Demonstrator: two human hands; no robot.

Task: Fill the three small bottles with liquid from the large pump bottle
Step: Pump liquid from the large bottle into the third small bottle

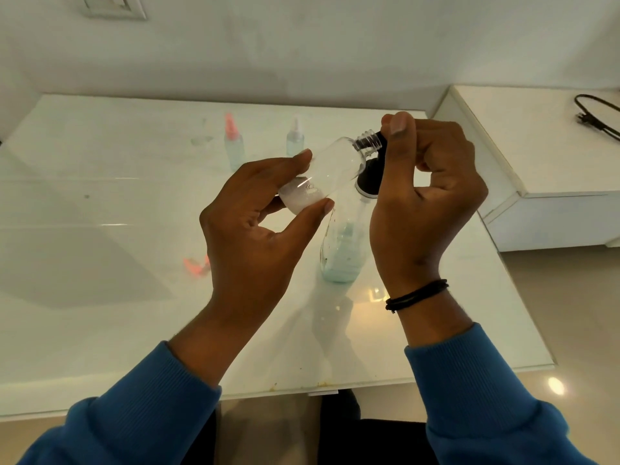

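Observation:
My left hand (265, 209) pinches a small clear bottle (330, 169) near its base, tilted with its open threaded neck up and to the right. A little whitish liquid lies in its bottom. The neck meets the black pump head (370, 176) of the large pump bottle (342, 250), which stands on the white table (100, 297) and holds pale green liquid low down. My right hand (426, 182) curls over the pump head, thumb on top by the nozzle. Two more small bottles stand at the back, one with a pink cap (233, 142), one with a clear cap (295, 137).
A pink cap-like piece (196, 265) lies on the table left of my left hand. A raised white cabinet (536, 162) adjoins the table on the right, with a black cable (593, 112) on it. A wall socket (110, 5) is at the top left.

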